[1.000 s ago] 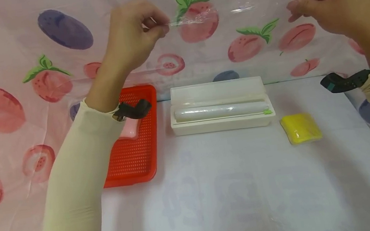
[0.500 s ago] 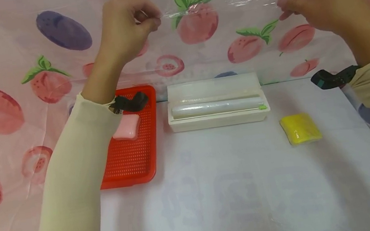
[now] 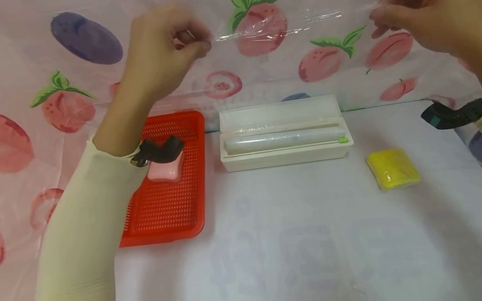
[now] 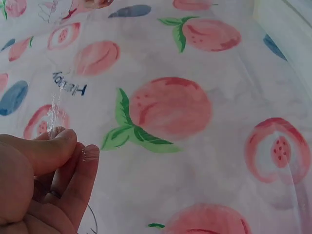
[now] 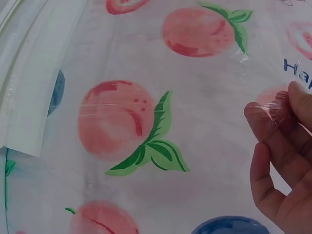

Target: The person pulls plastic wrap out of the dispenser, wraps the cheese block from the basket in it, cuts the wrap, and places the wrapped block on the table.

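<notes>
A strip of clear plastic wrap (image 3: pixel 293 26) is stretched in the air between the two hands, above and behind the table. My left hand (image 3: pixel 167 49) pinches one end between thumb and fingers; in the left wrist view shiny film (image 4: pixel 56 114) rises from the left fingertips (image 4: pixel 68 139). At the other end, my right hand (image 3: pixel 436 11) pinches the film, and creased wrap shows at its fingertips (image 5: pixel 295 95) in the right wrist view. Below, a white box (image 3: pixel 287 157) lies with its lid raised, a roll of plastic wrap (image 3: pixel 285 139) inside it.
Left of the box is a red perforated basket (image 3: pixel 164 205) with a pink block (image 3: pixel 167 169) in it, partly behind the left wrist camera. A yellow wrapped packet (image 3: pixel 392 168) lies on the white table (image 3: pixel 280 246) at right. A fruit-patterned cloth (image 3: pixel 95 103) hangs behind.
Both hands rise slightly, then come back down, holding the wrap throughout. Compared with one second ago, the left hand is a little further left and the box sits slightly higher in view.
</notes>
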`<state>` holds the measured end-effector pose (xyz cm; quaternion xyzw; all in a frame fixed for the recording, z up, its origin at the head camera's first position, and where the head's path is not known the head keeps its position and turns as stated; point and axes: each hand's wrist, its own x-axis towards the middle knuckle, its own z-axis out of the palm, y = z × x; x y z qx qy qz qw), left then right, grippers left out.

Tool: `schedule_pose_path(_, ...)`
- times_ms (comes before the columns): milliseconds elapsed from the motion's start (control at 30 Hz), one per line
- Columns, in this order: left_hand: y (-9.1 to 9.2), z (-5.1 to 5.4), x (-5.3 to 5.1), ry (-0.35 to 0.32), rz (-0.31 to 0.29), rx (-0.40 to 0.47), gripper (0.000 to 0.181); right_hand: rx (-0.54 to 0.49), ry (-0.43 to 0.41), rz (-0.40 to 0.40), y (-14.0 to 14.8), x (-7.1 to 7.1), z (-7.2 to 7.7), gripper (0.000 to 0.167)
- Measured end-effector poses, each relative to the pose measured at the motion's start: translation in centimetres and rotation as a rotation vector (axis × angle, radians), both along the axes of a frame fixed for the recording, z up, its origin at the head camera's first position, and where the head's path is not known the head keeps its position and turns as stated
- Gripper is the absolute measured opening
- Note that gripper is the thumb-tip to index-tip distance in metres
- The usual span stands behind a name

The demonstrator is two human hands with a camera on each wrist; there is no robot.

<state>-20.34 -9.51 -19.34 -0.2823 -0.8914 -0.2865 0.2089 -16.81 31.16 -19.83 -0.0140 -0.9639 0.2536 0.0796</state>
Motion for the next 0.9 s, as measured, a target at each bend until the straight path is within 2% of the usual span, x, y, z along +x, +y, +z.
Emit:
schedule_pose_path(167,-0.7,-0.6,2.5,-0.024,-0.073,0.004,0.009,-0.038,0.013,0.041,0.5,2.1,-0.9,0.044)
schedule_pose_path(400,-1.7,-1.9,6.5,-0.126,-0.195,0.052,0.010,-0.135,0.073,0.194,0.7,5.8,-3.4,0.030)
schedule_pose_path(467,-2.0,-2.4,7.4,-0.150,-0.210,0.058,0.011,-0.132,0.112,0.245,0.7,6.7,-4.1,0.024)
schedule_pose_path(600,-2.4,-3.1,8.6,-0.181,-0.229,0.066,0.013,-0.101,0.227,0.361,0.3,7.8,-5.0,0.012)
schedule_pose_path(700,-2.6,-3.7,9.2,-0.182,-0.263,0.072,0.014,-0.109,0.271,0.410,-0.1,8.3,-5.4,0.012)
schedule_pose_path(900,-3.2,-4.8,10.5,-0.172,-0.330,0.030,0.017,-0.097,0.238,0.418,-0.4,9.9,-6.4,0.018)
